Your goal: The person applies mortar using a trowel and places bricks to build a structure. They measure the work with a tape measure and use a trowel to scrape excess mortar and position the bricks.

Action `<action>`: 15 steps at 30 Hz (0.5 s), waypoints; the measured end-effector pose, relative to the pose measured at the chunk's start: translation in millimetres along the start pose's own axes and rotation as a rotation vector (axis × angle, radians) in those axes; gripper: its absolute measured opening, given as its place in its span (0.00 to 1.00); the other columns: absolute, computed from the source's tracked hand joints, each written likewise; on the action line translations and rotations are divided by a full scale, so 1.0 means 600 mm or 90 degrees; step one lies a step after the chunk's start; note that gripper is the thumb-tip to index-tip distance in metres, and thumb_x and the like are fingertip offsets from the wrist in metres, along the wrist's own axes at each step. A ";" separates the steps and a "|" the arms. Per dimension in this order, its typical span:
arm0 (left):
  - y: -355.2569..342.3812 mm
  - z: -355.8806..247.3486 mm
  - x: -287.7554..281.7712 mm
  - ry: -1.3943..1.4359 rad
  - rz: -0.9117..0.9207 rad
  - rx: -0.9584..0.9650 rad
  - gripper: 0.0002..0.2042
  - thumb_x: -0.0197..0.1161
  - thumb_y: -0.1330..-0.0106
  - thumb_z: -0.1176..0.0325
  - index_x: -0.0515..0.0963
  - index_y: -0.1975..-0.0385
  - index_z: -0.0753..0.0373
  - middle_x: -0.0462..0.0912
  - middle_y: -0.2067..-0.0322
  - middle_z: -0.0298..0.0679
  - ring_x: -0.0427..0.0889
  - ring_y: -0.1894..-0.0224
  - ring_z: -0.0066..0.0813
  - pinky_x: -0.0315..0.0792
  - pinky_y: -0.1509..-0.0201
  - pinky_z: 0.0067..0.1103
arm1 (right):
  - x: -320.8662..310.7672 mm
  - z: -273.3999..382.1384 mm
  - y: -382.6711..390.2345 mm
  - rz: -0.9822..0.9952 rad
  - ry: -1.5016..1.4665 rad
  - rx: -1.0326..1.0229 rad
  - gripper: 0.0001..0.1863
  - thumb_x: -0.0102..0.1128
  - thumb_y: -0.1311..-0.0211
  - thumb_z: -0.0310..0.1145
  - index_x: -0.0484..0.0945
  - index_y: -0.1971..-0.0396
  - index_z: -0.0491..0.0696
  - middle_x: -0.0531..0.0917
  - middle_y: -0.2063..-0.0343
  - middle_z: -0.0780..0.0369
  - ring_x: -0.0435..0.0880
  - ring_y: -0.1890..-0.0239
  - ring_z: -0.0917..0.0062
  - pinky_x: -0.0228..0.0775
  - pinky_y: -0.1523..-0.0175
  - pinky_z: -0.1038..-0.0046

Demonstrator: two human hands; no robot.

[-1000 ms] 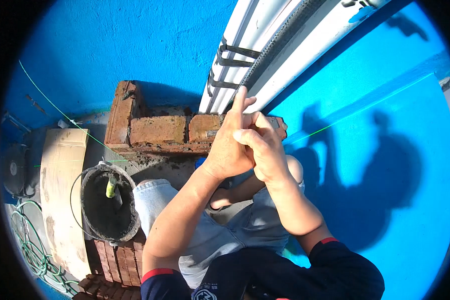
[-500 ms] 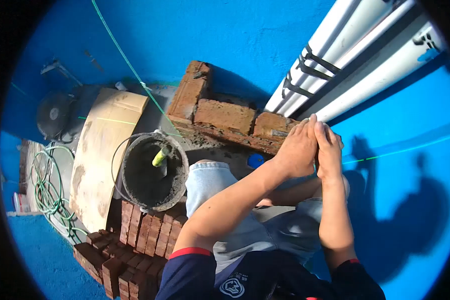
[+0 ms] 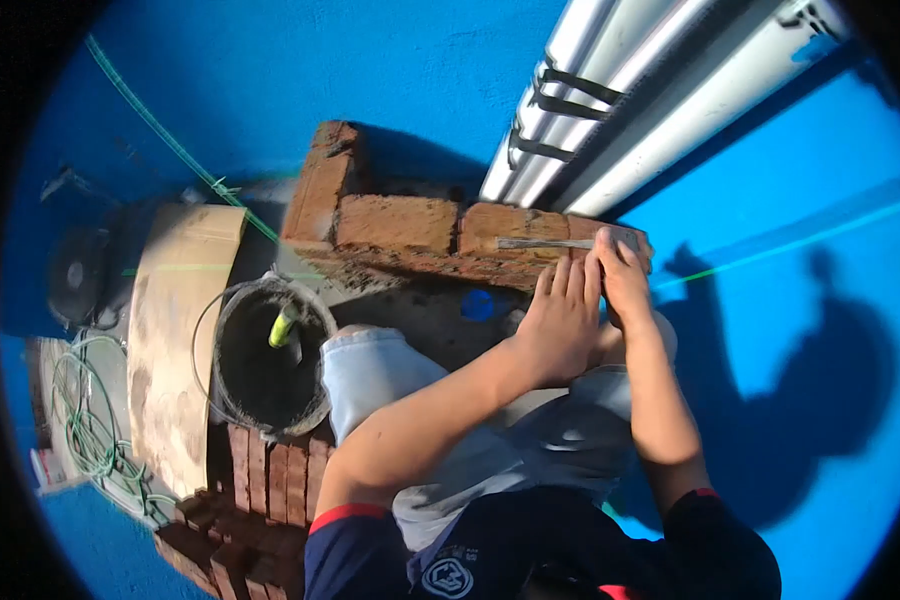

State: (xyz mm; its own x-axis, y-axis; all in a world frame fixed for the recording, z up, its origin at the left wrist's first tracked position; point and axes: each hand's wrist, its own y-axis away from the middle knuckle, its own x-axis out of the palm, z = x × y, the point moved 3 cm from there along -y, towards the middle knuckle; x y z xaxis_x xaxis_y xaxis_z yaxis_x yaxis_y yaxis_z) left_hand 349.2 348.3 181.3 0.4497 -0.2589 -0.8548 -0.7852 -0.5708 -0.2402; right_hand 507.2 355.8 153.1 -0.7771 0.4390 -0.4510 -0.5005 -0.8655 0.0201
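My left hand (image 3: 558, 325) is held above my knees, just in front of a low brick course, its fingers stretched out and nothing visible in it. Close beside it is my right hand (image 3: 625, 280), seen edge-on, fingers extended towards the bricks and partly hidden. A thin grey strip-like tool (image 3: 542, 243) lies along the top of the brick course (image 3: 397, 222); its right end disappears near my right fingertips, and I cannot tell whether they touch it. The course has a mortar-smeared face and a corner turned away at its left end.
A mortar bucket (image 3: 322, 395) with a yellow-green-handled tool stands left of my knee. Stacked bricks (image 3: 270, 480), a bent board (image 3: 175, 340) and a coiled green hose (image 3: 95, 420) lie beyond. White pipes (image 3: 660, 150) lean on the blue wall. A green string (image 3: 160, 120) hangs at left.
My hands, which were pressed together over the bricks, have lowered and come slightly apart. More of the grey strip now shows. The whole view has shifted, so the scene sits farther left.
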 end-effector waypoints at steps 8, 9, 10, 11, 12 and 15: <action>0.038 -0.003 0.029 -0.052 0.523 0.041 0.21 0.63 0.41 0.57 0.74 0.52 0.65 0.82 0.55 0.46 0.81 0.50 0.42 0.70 0.46 0.37 | 0.063 -0.119 -0.046 0.186 -0.293 0.297 0.14 0.54 0.29 0.42 0.72 0.49 0.53 0.84 0.70 0.60 0.84 0.72 0.77 0.76 0.69 0.76; 0.033 0.003 0.024 -0.039 0.517 0.028 0.20 0.63 0.39 0.56 0.75 0.54 0.65 0.81 0.54 0.47 0.81 0.50 0.42 0.71 0.47 0.37 | 0.094 -0.123 -0.043 0.234 -0.334 0.325 0.15 0.53 0.28 0.43 0.71 0.46 0.56 0.83 0.71 0.60 0.83 0.73 0.77 0.77 0.69 0.75; 0.032 0.007 0.018 -0.014 0.533 0.029 0.20 0.62 0.39 0.56 0.75 0.55 0.65 0.81 0.55 0.47 0.81 0.51 0.43 0.72 0.47 0.37 | 0.122 -0.122 -0.045 0.276 -0.313 0.315 0.17 0.52 0.28 0.45 0.69 0.44 0.57 0.83 0.72 0.61 0.83 0.74 0.76 0.76 0.69 0.73; 0.030 0.011 0.014 0.009 0.558 0.015 0.19 0.62 0.38 0.56 0.76 0.56 0.66 0.82 0.56 0.48 0.81 0.51 0.43 0.73 0.47 0.37 | 0.149 -0.122 -0.046 0.273 -0.273 0.301 0.18 0.51 0.28 0.45 0.68 0.43 0.57 0.82 0.74 0.62 0.82 0.75 0.76 0.76 0.70 0.73; 0.028 0.014 0.010 0.007 0.557 0.016 0.19 0.62 0.38 0.56 0.76 0.56 0.66 0.82 0.56 0.48 0.81 0.51 0.43 0.73 0.47 0.37 | 0.165 -0.125 -0.055 0.278 -0.261 0.304 0.17 0.52 0.28 0.45 0.68 0.44 0.57 0.82 0.75 0.62 0.83 0.75 0.76 0.76 0.70 0.73; 0.033 0.033 -0.001 0.083 0.545 -0.005 0.18 0.61 0.39 0.57 0.77 0.58 0.67 0.82 0.59 0.50 0.82 0.53 0.44 0.75 0.50 0.37 | 0.209 -0.132 -0.079 0.271 -0.261 0.326 0.16 0.53 0.29 0.47 0.70 0.50 0.55 0.82 0.76 0.61 0.83 0.74 0.75 0.77 0.69 0.73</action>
State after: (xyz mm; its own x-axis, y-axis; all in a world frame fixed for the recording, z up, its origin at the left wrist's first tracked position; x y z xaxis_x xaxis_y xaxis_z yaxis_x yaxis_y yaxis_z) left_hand 325.2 352.6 168.2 -0.2494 -0.6895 -0.6800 -0.8729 -0.1440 0.4662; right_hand 463.7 433.0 24.9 -0.9708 0.2346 0.0510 -0.1643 -0.8041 0.5713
